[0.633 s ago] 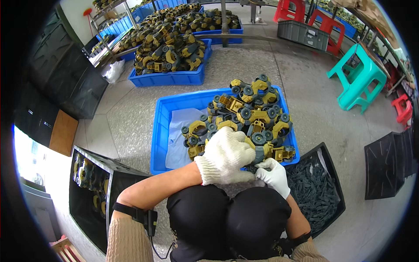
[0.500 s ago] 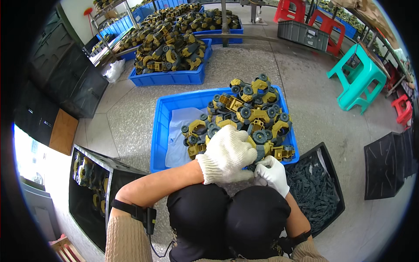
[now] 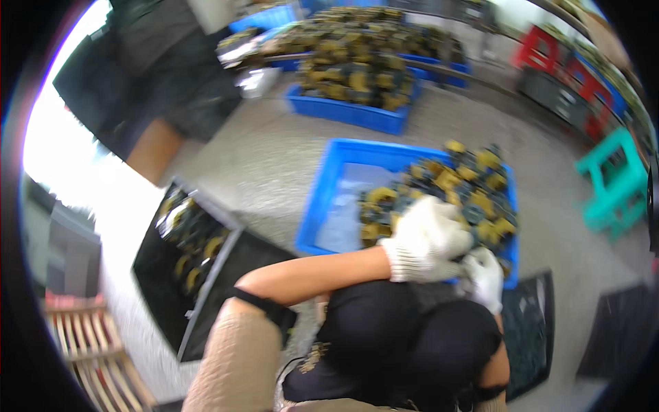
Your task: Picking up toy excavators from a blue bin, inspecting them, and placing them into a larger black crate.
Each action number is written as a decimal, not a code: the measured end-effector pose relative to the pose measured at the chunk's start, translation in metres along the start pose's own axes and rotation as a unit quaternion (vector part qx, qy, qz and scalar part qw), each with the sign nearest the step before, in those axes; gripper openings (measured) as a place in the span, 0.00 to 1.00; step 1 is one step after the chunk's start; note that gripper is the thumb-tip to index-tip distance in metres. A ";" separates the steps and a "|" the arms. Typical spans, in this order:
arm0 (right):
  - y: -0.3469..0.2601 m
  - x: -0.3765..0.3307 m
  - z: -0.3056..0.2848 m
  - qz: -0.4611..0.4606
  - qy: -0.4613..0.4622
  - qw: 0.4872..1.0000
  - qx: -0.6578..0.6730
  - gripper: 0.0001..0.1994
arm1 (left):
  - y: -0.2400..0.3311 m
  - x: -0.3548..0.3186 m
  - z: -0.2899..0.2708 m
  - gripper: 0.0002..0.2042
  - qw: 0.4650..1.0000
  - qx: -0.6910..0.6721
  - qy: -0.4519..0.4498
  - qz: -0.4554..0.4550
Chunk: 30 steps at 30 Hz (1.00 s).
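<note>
My left hand, in a white knitted glove, is curled over the near edge of a pile of yellow-and-dark toy vehicles. Close beside it, lower right, my right hand wears a thinner white glove with its fingers bent inward. The two hands nearly meet above my knees. Whatever they grip between them is covered by the gloves and smeared by motion. The toy vehicles fill the right part of a blue tray, while a pale sheet lines its left part.
At right, a black bin holds dark small parts. On the left stands a black crate with more toy vehicles behind it. Another loaded blue tray lies farther back. A green stool stands at far right; wooden slats lie lower left.
The whole view has swung left, so the tray, crates and hands now appear farther right and blurred. Both hands stay close together at the tray's near edge.
</note>
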State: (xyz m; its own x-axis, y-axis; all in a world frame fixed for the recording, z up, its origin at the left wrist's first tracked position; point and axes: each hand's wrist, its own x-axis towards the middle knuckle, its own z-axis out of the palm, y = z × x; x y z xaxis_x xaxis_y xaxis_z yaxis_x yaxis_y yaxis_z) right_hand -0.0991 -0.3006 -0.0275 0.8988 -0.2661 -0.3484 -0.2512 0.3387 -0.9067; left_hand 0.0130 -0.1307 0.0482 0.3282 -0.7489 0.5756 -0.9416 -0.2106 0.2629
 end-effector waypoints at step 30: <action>0.043 -0.008 -0.009 0.115 -0.213 0.970 0.020 0.12 | -0.066 -0.383 -0.244 0.15 0.737 0.369 -0.239 -0.513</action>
State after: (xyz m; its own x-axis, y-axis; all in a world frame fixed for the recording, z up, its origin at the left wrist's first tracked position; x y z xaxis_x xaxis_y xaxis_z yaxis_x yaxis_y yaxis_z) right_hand -0.1208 -0.2923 -0.0660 0.8897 0.2149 -0.4028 -0.4561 0.3828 -0.8034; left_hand -0.0320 0.3234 -0.0003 0.9983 -0.0557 -0.0179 -0.0583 -0.9728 -0.2243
